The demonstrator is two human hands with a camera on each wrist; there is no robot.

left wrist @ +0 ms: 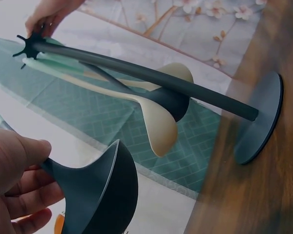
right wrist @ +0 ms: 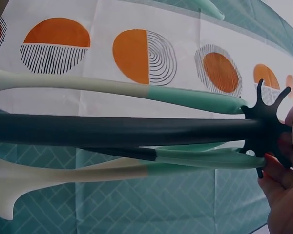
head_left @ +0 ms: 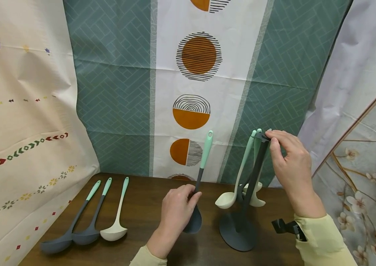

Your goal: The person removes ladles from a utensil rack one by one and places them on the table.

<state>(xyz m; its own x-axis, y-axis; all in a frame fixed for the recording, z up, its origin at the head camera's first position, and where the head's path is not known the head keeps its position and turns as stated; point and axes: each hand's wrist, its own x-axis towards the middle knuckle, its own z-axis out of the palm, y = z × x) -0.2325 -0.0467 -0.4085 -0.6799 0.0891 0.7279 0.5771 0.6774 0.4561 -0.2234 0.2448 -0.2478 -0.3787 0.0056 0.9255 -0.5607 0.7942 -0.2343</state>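
In the head view my left hand (head_left: 178,208) grips a dark grey ladle (head_left: 193,221) low on its neck, its mint handle pointing up. Right of it stands a dark utensil stand (head_left: 239,232) with a round base, tilted in the view. My right hand (head_left: 292,166) holds the stand's hooked top. Several utensils hang there, among them a cream ladle (head_left: 226,200) on the near left side. The left wrist view shows the held ladle's bowl (left wrist: 107,195) beside the stand's pole (left wrist: 151,75). In the right wrist view fingertips pinch the star-shaped hook top (right wrist: 266,122).
On the wooden table (head_left: 141,207) at the left lie two dark grey ladles (head_left: 56,244) with mint handles and a cream ladle (head_left: 114,232). Behind the table hangs a patterned cloth (head_left: 114,92); a floral cloth (head_left: 367,207) is at the right.
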